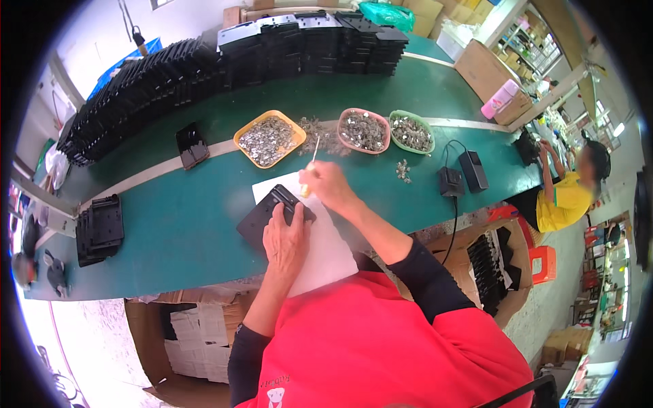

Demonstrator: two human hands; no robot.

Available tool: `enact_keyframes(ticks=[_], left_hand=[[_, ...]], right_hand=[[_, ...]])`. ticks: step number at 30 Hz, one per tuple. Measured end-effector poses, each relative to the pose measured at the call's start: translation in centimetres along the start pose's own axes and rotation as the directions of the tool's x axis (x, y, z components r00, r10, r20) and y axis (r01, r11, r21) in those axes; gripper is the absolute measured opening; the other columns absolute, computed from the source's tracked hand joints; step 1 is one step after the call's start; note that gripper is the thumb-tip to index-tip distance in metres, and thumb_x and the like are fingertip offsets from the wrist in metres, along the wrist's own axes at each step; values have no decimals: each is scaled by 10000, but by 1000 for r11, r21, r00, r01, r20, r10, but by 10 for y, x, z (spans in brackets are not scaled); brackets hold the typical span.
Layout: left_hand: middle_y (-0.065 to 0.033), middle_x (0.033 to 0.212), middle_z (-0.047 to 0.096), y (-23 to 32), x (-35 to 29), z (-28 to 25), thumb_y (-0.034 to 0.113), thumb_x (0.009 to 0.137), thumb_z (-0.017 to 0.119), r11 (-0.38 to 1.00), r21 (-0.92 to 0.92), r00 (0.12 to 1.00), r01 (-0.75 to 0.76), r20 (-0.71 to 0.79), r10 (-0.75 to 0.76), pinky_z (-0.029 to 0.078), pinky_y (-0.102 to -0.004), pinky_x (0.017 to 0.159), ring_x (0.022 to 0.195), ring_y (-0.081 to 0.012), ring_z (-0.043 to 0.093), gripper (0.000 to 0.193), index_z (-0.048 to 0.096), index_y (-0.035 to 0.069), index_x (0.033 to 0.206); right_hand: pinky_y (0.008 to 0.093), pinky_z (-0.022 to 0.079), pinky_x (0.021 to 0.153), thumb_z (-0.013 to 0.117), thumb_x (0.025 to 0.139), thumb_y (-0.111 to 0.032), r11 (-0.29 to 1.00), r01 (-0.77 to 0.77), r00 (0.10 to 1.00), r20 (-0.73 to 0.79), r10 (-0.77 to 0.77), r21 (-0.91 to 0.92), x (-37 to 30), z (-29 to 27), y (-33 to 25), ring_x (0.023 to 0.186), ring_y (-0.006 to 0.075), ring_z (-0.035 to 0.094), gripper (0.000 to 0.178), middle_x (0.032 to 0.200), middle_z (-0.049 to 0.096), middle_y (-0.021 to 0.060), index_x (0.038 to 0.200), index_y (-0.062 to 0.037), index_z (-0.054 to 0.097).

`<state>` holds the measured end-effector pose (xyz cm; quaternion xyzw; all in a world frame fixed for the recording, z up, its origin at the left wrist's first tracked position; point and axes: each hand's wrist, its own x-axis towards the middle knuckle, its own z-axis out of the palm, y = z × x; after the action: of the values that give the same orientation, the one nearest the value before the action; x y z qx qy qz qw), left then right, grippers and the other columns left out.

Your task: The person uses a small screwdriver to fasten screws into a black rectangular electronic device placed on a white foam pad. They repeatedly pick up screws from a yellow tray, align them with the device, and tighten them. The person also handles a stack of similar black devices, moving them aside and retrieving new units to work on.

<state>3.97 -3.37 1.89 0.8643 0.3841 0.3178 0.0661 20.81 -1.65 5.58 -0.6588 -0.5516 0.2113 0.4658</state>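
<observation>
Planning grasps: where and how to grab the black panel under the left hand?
Likely pinch the black panel by its left corner, coming from the left: it looks flat, that corner is uncovered, and the left hand rests across its near right edge.

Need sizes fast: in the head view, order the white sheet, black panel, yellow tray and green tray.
1. White sheet
2. Black panel and yellow tray: too alike to rank, the panel being partly covered
3. Green tray
</observation>
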Motion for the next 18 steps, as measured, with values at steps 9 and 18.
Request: enact_keyframes(ticks=[9,18], left_hand=[[-144,1128,552,8,39,-64,4,821,667,773,-618,947,142,-142,-288,523,-274,663,951,-227,581,307,619,6,1125],[-135,1128,577,49,93,-80,-19,746,698,853,-258,889,-453,-196,413,514,-357,734,934,-258,612,397,622,14,1134]], right_hand=[[209,365,441,621,877,-133,898,-243,968,151,200,367,-39,-20,-5,483,45,458,191,573,529,-35,980,19,671],[217,246,348,570,959,-269,443,-367,925,269,268,818,-26,-91,-49,380,40,360,281,583,514,-5,897,-5,642]])
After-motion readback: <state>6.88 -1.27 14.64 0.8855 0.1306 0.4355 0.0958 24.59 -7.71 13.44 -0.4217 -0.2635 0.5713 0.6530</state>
